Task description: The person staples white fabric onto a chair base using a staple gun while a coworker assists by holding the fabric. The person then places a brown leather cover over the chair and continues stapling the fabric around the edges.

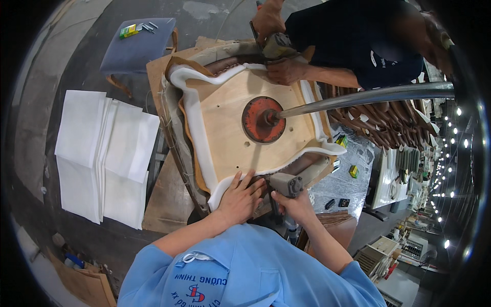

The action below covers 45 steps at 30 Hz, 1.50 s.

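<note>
Wooden panel [217, 123]: lies flat at the middle of the bench, within a padded chair-seat frame; white padding [207, 153] runs along its edges.
Clamp: a red disc [255, 134] on the end of a metal pole [358, 100] rests on the panel.
Left hand [240, 201]: open, palm down, fingers spread over the panel's near edge and the padding there.
Right hand [296, 205]: closed around the handle of a grey gun-shaped tool [285, 185], its head at the near edge, just beside the left hand.
Co-worker: across the bench, one hand [287, 70] at the far edge, the other [268, 23] at a second gun-shaped tool [279, 46].
Box on blue seat: a small yellow-and-green box [129, 31] on a blue padded seat [138, 56], metal strips [149, 26] beside it; its inside cannot be made out.
Box on right: a similar carton [353, 171] on a plastic-covered surface [327, 192]; contents hidden.
Writing: blue lettering around a red-and-blue emblem on the light blue shirt [240, 266]; pale print on the co-worker's dark shirt [337, 41].
</note>
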Available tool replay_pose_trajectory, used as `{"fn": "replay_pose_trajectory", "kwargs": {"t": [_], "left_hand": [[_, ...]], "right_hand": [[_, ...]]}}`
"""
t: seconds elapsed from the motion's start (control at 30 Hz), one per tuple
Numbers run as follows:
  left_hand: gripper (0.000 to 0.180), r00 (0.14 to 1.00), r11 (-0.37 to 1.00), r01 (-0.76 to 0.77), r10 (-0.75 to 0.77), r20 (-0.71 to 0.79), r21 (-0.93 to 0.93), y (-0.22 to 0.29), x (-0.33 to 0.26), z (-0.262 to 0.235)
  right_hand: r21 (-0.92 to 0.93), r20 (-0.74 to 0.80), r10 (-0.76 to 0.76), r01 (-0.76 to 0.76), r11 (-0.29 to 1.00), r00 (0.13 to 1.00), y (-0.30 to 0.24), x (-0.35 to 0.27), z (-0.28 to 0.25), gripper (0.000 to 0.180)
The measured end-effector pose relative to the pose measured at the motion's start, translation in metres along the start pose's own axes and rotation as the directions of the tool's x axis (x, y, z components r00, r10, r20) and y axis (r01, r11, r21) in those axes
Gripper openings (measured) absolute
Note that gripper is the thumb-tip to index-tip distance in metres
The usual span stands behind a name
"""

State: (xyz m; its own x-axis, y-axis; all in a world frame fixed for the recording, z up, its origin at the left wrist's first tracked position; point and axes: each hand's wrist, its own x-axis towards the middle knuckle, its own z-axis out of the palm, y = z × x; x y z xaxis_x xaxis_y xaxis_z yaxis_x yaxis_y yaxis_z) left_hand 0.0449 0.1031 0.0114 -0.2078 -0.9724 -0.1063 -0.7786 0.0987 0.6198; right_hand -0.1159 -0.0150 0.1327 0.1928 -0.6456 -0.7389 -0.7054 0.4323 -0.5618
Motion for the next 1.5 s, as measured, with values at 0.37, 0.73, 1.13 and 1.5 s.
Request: {"fn": "replay_pose_trajectory", "kwargs": {"t": [0.37, 0.73, 1.13, 1.5], "left_hand": [[0.038, 0.976, 0.995, -0.085, 0.073, -0.204, -0.053, -0.008, 0.004, -0.001], [0.048, 0.973, 0.987, -0.162, 0.160, -0.165, 0.004, -0.013, -0.017, -0.005], [0.051, 0.980, 0.988, -0.145, 0.151, -0.131, 0.054, -0.012, -0.018, -0.003], [0.053, 0.967, 0.978, -0.171, 0.190, -0.168, 0.120, -0.008, -0.020, -0.004]], "right_hand": [[-0.009, -0.061, -0.025, 0.025, 1.000, 0.998, -0.003, 0.011, 0.006, 0.025], [0.104, -0.039, -0.091, 0.095, 0.990, 0.995, 0.016, -0.006, 0.011, 0.032], [0.014, -0.031, -0.053, 0.053, 0.998, 0.998, -0.001, 0.002, 0.019, 0.026], [-0.022, -0.200, -0.265, 0.266, 0.964, 0.943, 0.033, -0.013, 0.029, 0.057]]}}
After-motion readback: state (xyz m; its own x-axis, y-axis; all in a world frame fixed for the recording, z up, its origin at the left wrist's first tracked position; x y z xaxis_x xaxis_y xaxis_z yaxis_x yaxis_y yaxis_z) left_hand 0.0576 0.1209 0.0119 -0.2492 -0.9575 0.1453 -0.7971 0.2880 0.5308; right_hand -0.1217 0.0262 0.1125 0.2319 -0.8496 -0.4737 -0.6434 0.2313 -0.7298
